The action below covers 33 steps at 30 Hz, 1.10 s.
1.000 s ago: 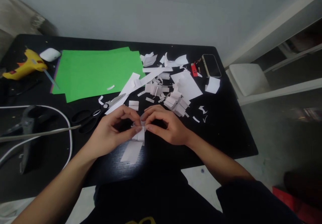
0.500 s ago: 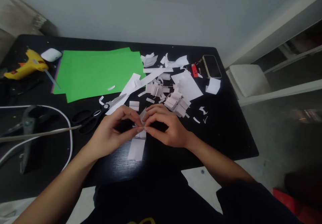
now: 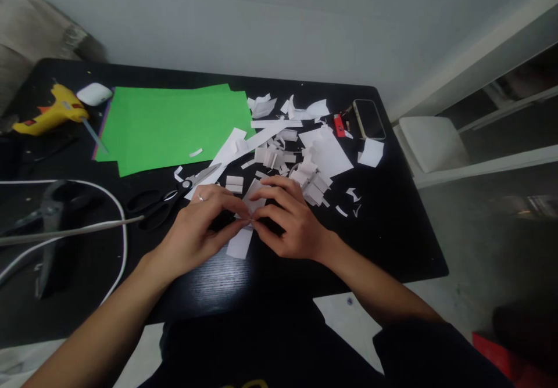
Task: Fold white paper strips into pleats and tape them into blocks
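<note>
My left hand (image 3: 196, 228) and my right hand (image 3: 290, 221) meet over the near middle of the black table (image 3: 392, 231). Both pinch a folded white paper strip (image 3: 241, 241) between thumb and fingers. The strip's lower end lies flat on the table below my fingertips, and an upper flap shows between my hands. A ring sits on a finger of my left hand. Black-handled scissors (image 3: 168, 195) lie just left of my left hand.
Green paper sheets (image 3: 170, 124) cover the far left-middle. Several white paper scraps and folded pieces (image 3: 300, 155) lie beyond my hands. A yellow glue gun (image 3: 47, 112), a white case (image 3: 94, 93), a white cable (image 3: 117, 214), a red lighter (image 3: 339, 125) and a phone (image 3: 368, 118) are around.
My hands have shifted slightly away from me and pressed lower onto the table. Less of the strip shows below my fingers, and it has turned a little.
</note>
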{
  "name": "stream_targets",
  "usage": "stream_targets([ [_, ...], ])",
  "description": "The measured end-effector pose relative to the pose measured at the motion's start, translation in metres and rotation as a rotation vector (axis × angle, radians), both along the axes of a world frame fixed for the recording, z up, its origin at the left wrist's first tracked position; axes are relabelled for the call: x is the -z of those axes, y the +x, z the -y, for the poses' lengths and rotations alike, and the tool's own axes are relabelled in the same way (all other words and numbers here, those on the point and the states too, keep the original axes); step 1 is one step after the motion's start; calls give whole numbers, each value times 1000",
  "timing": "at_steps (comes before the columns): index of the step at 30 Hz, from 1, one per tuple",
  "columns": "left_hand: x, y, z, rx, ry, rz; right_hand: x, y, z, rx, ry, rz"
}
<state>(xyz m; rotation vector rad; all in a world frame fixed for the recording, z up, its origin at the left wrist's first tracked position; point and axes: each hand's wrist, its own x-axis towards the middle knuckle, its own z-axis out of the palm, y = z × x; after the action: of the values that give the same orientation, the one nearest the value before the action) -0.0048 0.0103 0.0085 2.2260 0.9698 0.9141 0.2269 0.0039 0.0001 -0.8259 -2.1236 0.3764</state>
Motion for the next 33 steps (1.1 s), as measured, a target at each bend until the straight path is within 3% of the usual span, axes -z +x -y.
stream_targets([
  [20, 8, 5, 0, -33, 186, -113, 8, -4, 2, 58, 45, 166],
  [23, 6, 7, 0, 0, 180, -73, 9, -4, 1, 61, 50, 149],
  [26, 4, 7, 0, -76, 183, -3, 10, -3, 1, 89, 30, 96],
  [29, 5, 6, -2, -168, 76, 23, 10, -3, 1, 114, 6, 50],
  [33, 9, 5, -4, -165, -133, 17, 10, -3, 2, 145, -34, 17],
])
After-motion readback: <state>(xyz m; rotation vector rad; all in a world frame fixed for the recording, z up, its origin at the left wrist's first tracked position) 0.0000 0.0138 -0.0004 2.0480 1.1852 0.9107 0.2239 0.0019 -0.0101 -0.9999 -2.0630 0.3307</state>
